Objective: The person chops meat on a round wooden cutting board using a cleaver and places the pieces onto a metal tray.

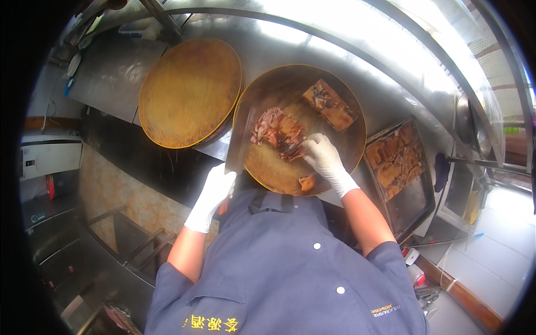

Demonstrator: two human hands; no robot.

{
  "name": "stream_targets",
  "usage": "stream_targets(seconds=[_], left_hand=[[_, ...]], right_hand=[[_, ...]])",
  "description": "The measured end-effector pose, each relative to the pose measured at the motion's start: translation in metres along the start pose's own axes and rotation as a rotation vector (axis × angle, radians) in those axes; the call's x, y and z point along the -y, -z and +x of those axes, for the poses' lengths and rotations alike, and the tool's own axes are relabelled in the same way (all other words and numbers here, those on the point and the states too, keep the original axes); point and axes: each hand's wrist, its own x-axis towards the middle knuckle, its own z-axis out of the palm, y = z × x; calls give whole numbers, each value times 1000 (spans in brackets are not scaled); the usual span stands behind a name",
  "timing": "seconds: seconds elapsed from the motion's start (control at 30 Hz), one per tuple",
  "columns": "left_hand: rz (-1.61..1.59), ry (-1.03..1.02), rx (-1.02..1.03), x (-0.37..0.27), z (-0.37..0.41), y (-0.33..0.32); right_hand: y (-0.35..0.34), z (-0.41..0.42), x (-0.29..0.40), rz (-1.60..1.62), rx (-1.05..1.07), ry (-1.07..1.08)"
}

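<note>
My left hand [213, 194], in a white glove, grips the orange handle of a broad-bladed knife [241, 138]. The blade lies along the left part of a round wooden chopping board [268, 176]. My right hand [325, 159], also gloved, has its curled fingertips at the right edge of a heap of sliced meat [278, 132] on that board. Behind it on the board lies a rectangular slab of browned meat [331, 105]. A small browned piece [307, 183] lies near the front rim, below my right hand.
A second round wooden board [190, 94] stands at the left on the steel counter [113, 71]. To the right, a dark metal tray [412, 209] holds more browned meat [395, 157]. A curved metal frame [310, 29] runs along the back of the counter.
</note>
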Motion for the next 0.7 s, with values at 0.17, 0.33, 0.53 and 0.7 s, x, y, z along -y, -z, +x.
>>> stream_targets(seconds=[0.17,0.33,0.53,0.7], left_hand=[[-50,5,-29,16,-13,10],[-48,51,-100,23,-34,18],[-109,71,-143,31,-55,22],[-10,34,-89,26,-52,35]], right_hand=[[-3,4,-13,259,70,-260],[13,38,-6,19,160,-61],[2,47,-10,54,356,32],[4,38,-3,107,426,-100]])
